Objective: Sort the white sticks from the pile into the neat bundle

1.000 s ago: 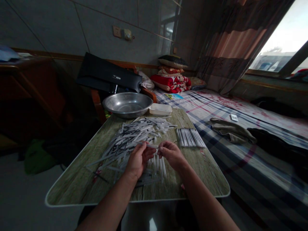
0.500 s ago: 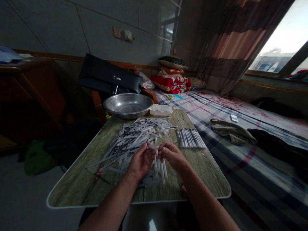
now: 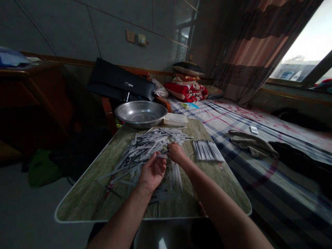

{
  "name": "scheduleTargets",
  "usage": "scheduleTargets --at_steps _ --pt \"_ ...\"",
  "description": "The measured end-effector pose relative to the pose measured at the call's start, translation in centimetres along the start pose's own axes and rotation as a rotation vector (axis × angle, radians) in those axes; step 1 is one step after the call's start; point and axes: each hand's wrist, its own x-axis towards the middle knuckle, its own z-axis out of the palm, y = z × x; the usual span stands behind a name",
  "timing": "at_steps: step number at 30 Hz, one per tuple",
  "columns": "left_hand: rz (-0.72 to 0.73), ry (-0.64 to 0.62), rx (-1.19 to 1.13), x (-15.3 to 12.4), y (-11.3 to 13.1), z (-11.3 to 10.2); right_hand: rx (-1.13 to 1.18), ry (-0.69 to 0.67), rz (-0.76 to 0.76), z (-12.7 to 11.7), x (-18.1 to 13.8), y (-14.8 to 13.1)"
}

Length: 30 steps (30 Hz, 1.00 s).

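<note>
A loose heap of thin white and grey sticks [image 3: 145,147] covers the middle of a wood-patterned table [image 3: 85,197]. My left hand [image 3: 151,172] hovers over the near end of the heap, fingers curled around one short white stick. My right hand [image 3: 175,152] has reached further out, its fingers closed on the sticks at the heap's right edge. A few sticks lie lined up side by side [image 3: 175,171] just under my right forearm. A tidy row of white sticks [image 3: 207,150] lies to the right of both hands.
A steel basin [image 3: 140,113] and a white shallow tray [image 3: 176,119] stand at the table's far end. A black case [image 3: 120,83] leans behind them. A bed with a checked sheet [image 3: 259,145], folded quilts [image 3: 185,90] and dark clothes runs along the right.
My right hand has left the left one and reached forward to the heap. My left hand stays in place, holding its stick. The view has shifted slightly.
</note>
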Motion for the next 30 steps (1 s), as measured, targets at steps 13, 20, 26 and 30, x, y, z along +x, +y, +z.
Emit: scheduleTargets --at_steps 13,20,26,30 --pt "0.112 0.058 0.104 0.4 -0.6 0.1 0.846 0.073 0.036 -3.0 -2.9 0.8" --pt "0.208 -0.020 0.190 1.1 -1.2 -0.8 1.657 -0.036 -0.010 -4.4 -8.3 -0.4" --pt "0.206 -0.031 0.193 1.2 -1.2 -0.9 1.681 0.034 0.020 -3.3 -7.9 -1.2" --pt "0.210 -0.031 0.175 1.5 -1.3 -1.0 1.660 0.063 0.010 -2.5 -7.8 -1.6"
